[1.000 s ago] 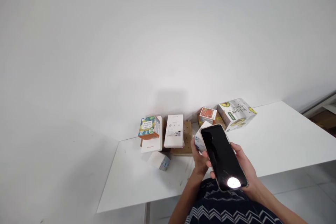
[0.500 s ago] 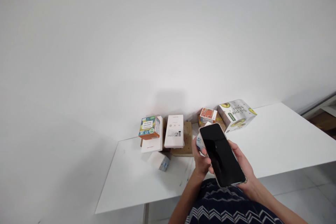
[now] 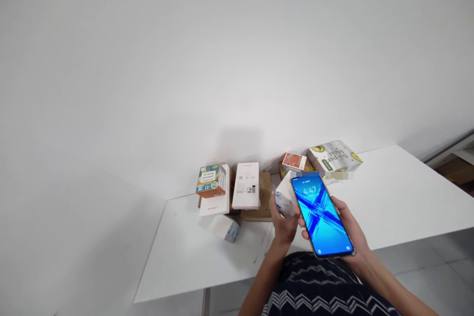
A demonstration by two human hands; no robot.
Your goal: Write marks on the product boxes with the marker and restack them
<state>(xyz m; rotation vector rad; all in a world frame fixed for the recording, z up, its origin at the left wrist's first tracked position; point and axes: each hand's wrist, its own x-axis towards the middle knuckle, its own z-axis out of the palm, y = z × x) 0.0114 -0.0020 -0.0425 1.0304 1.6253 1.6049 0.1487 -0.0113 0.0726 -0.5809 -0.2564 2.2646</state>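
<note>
Over the near side of the bench (image 3: 400, 192), with the Super Meal box (image 3: 335, 155) farther back, your right grip (image 3: 350, 224) wraps the lit phone (image 3: 322, 217) by its edges; angle the screen toward you, thumb clear of the glass. Your left grip (image 3: 285, 229) clasps the white block (image 3: 286, 197) beside the phone's upper end; hold it lightly, without covering the display.

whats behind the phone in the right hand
The right hand grips the phone from behind, fingertips showing along its left edge. Past that edge shows part of a white box in the left hand. Its back and whatever else the phone covers can't be seen.
</note>
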